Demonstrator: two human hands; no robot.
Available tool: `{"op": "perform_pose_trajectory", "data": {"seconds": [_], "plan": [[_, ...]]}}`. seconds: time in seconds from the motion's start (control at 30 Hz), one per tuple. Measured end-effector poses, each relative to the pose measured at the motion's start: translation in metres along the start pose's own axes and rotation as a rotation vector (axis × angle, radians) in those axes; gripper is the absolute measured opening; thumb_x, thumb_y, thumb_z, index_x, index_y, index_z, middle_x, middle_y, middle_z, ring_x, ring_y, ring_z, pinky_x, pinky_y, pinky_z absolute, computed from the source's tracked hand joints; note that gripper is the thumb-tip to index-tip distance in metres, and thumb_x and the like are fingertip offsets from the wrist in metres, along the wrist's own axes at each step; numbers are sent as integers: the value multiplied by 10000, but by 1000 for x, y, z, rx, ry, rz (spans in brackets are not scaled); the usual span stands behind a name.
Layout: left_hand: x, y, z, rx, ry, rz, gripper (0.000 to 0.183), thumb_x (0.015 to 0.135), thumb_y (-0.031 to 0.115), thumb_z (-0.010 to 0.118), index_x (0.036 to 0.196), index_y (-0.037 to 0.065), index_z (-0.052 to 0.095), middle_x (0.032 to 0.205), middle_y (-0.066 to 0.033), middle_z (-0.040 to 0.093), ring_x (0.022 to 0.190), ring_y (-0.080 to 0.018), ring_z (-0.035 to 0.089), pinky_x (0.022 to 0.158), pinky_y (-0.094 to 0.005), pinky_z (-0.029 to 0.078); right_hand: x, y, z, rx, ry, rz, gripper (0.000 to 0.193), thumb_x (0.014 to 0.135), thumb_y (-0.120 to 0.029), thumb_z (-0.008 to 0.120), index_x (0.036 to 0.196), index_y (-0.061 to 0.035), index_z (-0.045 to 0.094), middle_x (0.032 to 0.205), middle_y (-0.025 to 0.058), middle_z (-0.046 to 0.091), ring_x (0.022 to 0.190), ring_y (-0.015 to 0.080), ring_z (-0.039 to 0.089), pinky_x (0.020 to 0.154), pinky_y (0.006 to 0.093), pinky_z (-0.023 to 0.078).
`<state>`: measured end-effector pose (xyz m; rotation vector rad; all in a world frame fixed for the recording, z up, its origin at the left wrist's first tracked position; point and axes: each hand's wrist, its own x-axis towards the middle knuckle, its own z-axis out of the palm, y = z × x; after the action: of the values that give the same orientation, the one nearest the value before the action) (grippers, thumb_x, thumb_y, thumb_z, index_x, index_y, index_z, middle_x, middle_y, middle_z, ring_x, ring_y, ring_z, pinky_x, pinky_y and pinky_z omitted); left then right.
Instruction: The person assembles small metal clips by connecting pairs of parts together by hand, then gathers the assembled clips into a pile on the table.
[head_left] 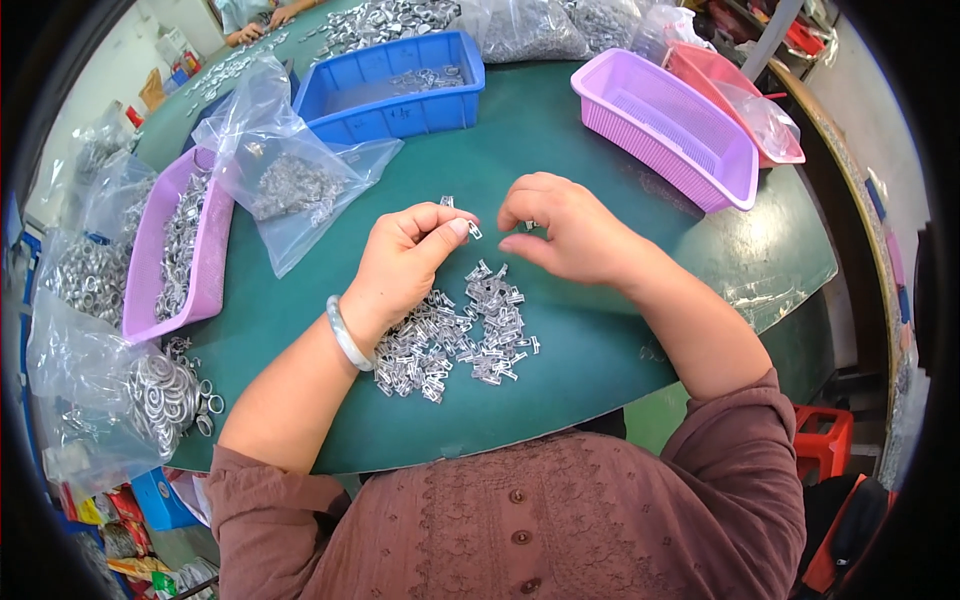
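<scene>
1. Toward half past eight from the pile of small metal pieces (440, 330), taken as the dial's centre, metal rings (165, 395) spill from a clear bag at the worktop's edge; between nine and ten o'clock stands a lilac basket (212, 262) of metal parts.
2. Toward half past ten a clear bag of small parts (300, 190) lies on the green worktop (590, 350); beyond it, between eleven and twelve, sits a blue bin (400, 122) with a few parts inside.
3. Toward eleven is the left hand (400, 255), a pale bangle (348, 335) on its wrist; its thumb and forefinger pinch one metal piece (475, 230), jutting toward three o'clock, long axis slanting roughly eleven to five; a second piece (447, 201) shows above the knuckles.
4. Between one and two is the right hand (570, 235), at three o'clock from the pinched piece and apart from it; its fingers curl, thumb and forefinger parted; metal shows in the gap, but whether gripped I cannot tell; the pile lies at six o'clock from both fingertips, the left wrist nearer.
5. Farther out toward half past one rests an empty lilac basket (655, 150), with a red tray (785, 150) just beyond.
</scene>
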<state>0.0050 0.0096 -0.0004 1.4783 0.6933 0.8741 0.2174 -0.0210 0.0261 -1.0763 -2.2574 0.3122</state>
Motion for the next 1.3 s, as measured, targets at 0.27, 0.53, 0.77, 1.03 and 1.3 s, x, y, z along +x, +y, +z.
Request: {"op": "perform_pose_trajectory", "data": {"seconds": [0.27,0.53,0.77,1.03,1.3], "plan": [[31,14,-18,63,147,-5,152,874,144,609,923,12,666,829,-3,634,780,-74,549,736,-220,430,-7,28,-27,-253,-279,205,80,723,-44,623,801,-30,628,808,121,606,819,310,583,718,386,471],[126,54,-73,715,590,139,264,838,245,647,939,4,680,748,7,610,689,-56,521,630,-212,410,-3,26,-35,-104,-447,325,113,707,-74,668,778,-5,614,752,134,615,728,304,605,650,387,471],[107,25,-67,898,458,390,281,787,224,645,989,30,667,869,-116,653,805,-236,625,729,-339,492,2,29,-22,-63,-519,239,109,723,-82,665,748,-11,586,745,117,590,700,293,578,634,375,455],[10,18,14,362,-111,-227,174,884,157,614,890,-12,656,780,36,607,727,-34,509,657,-201,421,-2,5,-12,-19,-133,50,81,750,-118,603,739,-40,581,782,116,593,787,311,585,696,402,473],[-1,6,14,160,-78,-154,139,896,110,580,897,-16,640,817,4,627,754,-46,526,699,-206,430,-3,-1,-4,43,-45,-43,99,726,-43,644,803,-43,581,795,79,572,767,267,570,658,363,469]]}}
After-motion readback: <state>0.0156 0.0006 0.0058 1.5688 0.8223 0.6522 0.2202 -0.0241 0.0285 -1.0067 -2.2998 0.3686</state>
